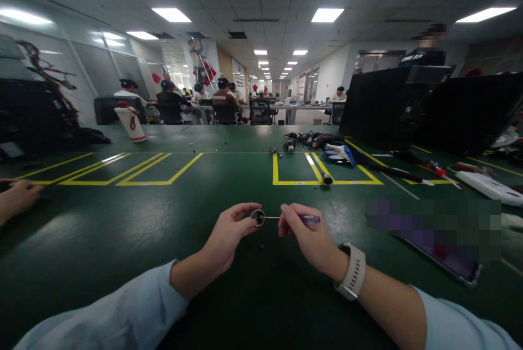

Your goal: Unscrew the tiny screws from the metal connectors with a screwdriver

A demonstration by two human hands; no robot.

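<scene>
a small, round, dark part point(258, 217) is pinched by the rim between the thumb and fingers of the left hand point(226, 233), over the green counter point(122, 241). a thin screwdriver point(311, 219) is pinched by its purple handle in the right hand point(304, 235), its tip at the part's opening. the part is judged light, stiff and perhaps slippery, best held by its outer wall.

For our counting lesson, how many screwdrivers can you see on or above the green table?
2: a purple screwdriver in the right hand, and a red-handled screwdriver lying farther right on the table. Others may be hidden.
</scene>
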